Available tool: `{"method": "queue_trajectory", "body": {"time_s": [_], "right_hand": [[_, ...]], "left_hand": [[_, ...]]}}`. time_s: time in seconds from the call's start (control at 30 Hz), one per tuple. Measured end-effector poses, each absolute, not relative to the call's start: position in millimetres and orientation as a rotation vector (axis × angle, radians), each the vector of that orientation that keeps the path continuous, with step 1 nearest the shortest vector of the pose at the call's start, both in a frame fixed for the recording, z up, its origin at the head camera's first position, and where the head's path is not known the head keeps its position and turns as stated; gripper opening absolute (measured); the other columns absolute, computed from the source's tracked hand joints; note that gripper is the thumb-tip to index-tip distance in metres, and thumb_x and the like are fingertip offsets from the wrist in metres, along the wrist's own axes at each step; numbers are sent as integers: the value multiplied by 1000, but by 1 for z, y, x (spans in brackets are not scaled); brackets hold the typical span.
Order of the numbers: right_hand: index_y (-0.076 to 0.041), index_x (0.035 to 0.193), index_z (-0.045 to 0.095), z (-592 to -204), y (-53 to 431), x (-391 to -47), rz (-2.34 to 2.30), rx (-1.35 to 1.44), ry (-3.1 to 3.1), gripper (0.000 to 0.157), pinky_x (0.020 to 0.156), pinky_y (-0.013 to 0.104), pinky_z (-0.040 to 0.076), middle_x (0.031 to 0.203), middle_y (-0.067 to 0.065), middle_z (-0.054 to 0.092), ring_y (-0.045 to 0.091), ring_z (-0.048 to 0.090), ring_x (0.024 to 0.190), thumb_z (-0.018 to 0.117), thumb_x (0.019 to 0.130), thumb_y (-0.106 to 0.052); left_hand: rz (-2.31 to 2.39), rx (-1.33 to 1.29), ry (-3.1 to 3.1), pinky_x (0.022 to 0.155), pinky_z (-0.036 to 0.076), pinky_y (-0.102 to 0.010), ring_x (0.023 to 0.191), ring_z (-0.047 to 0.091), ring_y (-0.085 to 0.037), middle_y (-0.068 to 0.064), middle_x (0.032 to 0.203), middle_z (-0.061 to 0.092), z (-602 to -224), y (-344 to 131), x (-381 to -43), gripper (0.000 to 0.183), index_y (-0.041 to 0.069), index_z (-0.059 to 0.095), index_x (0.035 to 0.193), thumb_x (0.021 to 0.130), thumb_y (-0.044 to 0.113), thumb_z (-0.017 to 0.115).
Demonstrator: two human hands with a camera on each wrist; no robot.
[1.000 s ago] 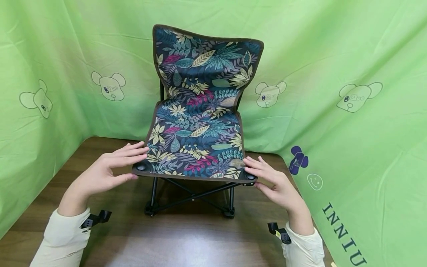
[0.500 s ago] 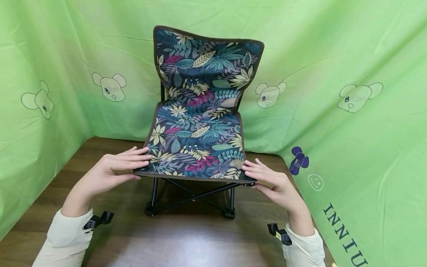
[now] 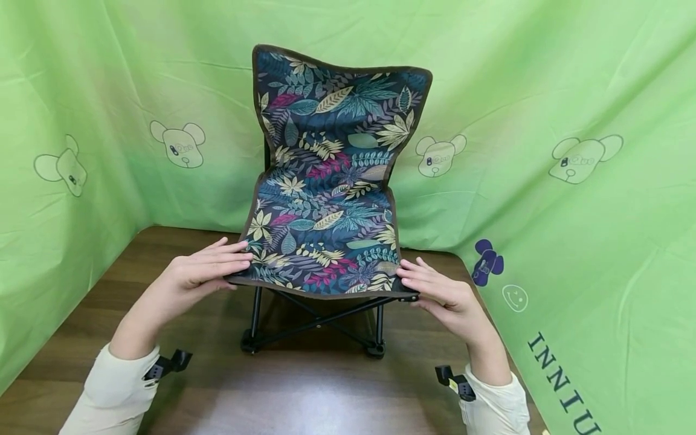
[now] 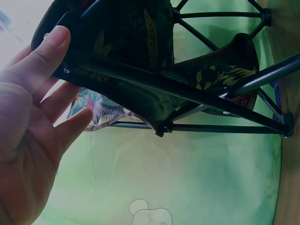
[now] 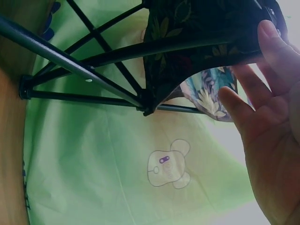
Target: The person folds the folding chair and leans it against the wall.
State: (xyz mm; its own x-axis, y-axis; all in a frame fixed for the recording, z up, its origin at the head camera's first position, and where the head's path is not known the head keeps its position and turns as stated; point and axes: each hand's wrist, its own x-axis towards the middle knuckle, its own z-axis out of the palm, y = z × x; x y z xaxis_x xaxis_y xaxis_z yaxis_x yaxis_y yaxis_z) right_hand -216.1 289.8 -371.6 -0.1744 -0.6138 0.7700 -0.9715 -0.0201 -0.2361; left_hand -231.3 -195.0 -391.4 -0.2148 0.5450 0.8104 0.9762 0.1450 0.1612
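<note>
Pinched at Both Front Corners!

Had the folding chair [image 3: 326,223] upright and unfolded on the wood-grain surface [image 3: 326,386], with its leaf-print fabric [image 3: 331,121] stretched above crossed black legs [image 3: 318,324]. Gripped its left front corner with the left hand [image 3: 198,275], clamped it between fingers [image 3: 235,258] on top and thumb [image 4: 54,44] underneath! Did likewise at the right front corner with the right hand [image 3: 443,296], pinching from above and below. Wore pale sleeves [image 3: 116,386], with black devices [image 3: 157,368] strapped at both cuffs. Took in, all around, a green curtain [image 3: 489,60] marked with outlined bear heads [image 3: 183,148], a purple bear figure [image 3: 487,264] and dark lettering [image 3: 559,380].
</note>
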Motion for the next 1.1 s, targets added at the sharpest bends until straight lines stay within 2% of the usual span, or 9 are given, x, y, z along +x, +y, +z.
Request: {"method": "queue_trajectory", "body": {"time_s": [0.1, 0.4, 0.6, 0.77, 1.1], "right_hand": [[18, 122, 64, -371, 289, -216, 1071, 1647, -1812, 41, 126, 48, 25, 134, 33, 60, 41, 50, 140, 70, 82, 18], [20, 120, 64, -369, 286, -214, 1076, 1628, -1801, 43, 125, 47, 27, 133, 35, 60, 42, 50, 140, 69, 77, 24], [20, 118, 65, -368, 283, -214, 1094, 1610, -1783, 35, 124, 46, 30, 131, 36, 60, 43, 51, 138, 69, 83, 19], [20, 117, 66, -366, 281, -217, 1107, 1614, -1758, 29, 123, 51, 29, 130, 37, 61, 45, 51, 137, 70, 89, 12], [21, 114, 66, -358, 272, -221, 1156, 1622, -1703, 26, 124, 51, 29, 131, 37, 61, 46, 50, 138, 69, 90, 11]], "left_hand": [[-938, -1444, -1823, 123, 33, -41, 137, 56, -29, -21, 131, 68, -391, -193, -230, 37, -5, 72, 122, 97, 22, 69], [-949, -1424, -1746, 117, 41, -37, 135, 58, -29, -26, 129, 68, -390, -186, -229, 35, -8, 72, 119, 97, 20, 69], [-991, -1439, -1671, 116, 43, -37, 133, 59, -32, -27, 126, 68, -386, -180, -230, 34, -12, 72, 115, 96, 16, 71], [-1006, -1415, -1637, 112, 47, -33, 131, 60, -33, -28, 122, 70, -383, -175, -229, 35, -14, 72, 112, 95, 17, 72], [-1024, -1357, -1617, 109, 49, -32, 126, 63, -37, -25, 120, 72, -379, -167, -230, 36, -14, 72, 113, 95, 17, 73]]}}
